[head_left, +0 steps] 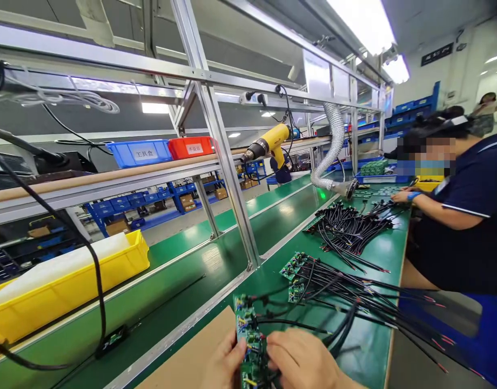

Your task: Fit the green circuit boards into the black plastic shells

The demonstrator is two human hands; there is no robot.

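We are holding a circuit board strip [248, 341] between our left hand [223, 361] and right hand [300, 357] over the near end of the bench [372, 354], with a cardboard sheet [187, 359] lying to its left. Farther right, we are seeing a near bundle of cabled boards [333, 281] lying before a far bundle [349, 227], and a co-worker [471, 186] sitting along the bench's right side. On the left, a long bin [86, 281] is standing below a shelf [66, 186] that is bearing two small bins [143, 155].

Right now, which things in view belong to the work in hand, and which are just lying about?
In the work, by the look of it:
- green circuit-board strip, held in the left hand, with the right hand at its edge
- wired circuit boards on the bench

Apparently just lying about:
- blue bin
- red bin
- yellow bin
- white cable coil
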